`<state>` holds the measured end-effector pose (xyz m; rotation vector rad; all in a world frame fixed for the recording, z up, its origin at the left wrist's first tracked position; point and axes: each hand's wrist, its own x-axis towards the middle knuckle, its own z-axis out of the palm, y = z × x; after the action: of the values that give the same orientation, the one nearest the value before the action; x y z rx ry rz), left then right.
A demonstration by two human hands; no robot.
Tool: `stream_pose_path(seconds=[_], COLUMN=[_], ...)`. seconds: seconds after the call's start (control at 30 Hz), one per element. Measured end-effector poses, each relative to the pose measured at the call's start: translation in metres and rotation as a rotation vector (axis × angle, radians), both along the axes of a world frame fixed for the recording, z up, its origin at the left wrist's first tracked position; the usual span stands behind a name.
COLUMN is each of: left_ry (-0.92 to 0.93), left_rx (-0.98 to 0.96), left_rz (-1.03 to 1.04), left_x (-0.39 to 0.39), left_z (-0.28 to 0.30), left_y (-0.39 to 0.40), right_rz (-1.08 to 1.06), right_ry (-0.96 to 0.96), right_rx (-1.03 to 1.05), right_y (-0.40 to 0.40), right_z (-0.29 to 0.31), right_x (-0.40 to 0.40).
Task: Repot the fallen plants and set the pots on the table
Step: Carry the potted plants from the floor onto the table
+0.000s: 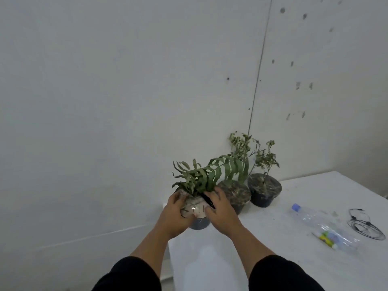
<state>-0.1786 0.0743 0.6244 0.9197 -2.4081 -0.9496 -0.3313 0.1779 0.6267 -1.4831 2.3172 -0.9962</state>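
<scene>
A dark pot (199, 223) with a green fern (206, 175) sits at the far left corner of the white table (262, 248). Its top is wrapped in clear plastic. My left hand (175, 215) cups the pot's left side and my right hand (219, 208) presses on its right side and rim. Behind it stand two more dark pots in a row: a middle pot (236, 194) and a far pot (264, 189) holding a thin, wilted shrub (263, 158).
A crushed clear plastic bottle (321, 224) with a blue cap lies on the table to the right. Loops of black wire (364, 224) lie beyond it. The table's left edge runs just below the pot; a pale wall stands close behind.
</scene>
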Motion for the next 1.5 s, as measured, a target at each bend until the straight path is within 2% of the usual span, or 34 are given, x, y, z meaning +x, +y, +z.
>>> stream_pose_path(seconds=[0.17, 0.43, 0.57, 0.77, 0.97, 1.17, 1.33, 1.5], left_ry=[-0.023, -0.114, -0.078, -0.094, -0.179, -0.411, -0.391, -0.280], left_rx=[0.059, 0.065, 0.076, 0.011, -0.108, -0.345, -0.510, -0.636], left_rz=[0.004, -0.002, 0.019, 0.058, 0.050, 0.110, 0.225, 0.120], left_x=[-0.003, -0.029, -0.041, -0.051, -0.059, -0.059, -0.061, -0.085], left_z=[-0.040, -0.088, -0.100, -0.107, -0.115, -0.106, -0.089, -0.072], left_y=[-0.009, -0.045, -0.063, -0.089, -0.100, -0.095, -0.078, -0.050], right_rz=[0.125, 0.142, 0.111, 0.118, 0.101, 0.032, 0.032, -0.057], right_ry=[-0.068, -0.120, -0.170, -0.127, -0.053, 0.065, 0.128, 0.225], right_rx=[0.076, 0.153, 0.116, 0.141, 0.189, 0.244, 0.257, 0.214], right_y=[-0.018, -0.054, -0.073, -0.098, -0.114, -0.115, -0.095, -0.046], right_z=[-0.045, -0.091, -0.100, -0.104, -0.106, -0.097, -0.085, -0.059], right_x=[-0.013, -0.036, -0.050, -0.061, -0.068, -0.071, -0.080, -0.112])
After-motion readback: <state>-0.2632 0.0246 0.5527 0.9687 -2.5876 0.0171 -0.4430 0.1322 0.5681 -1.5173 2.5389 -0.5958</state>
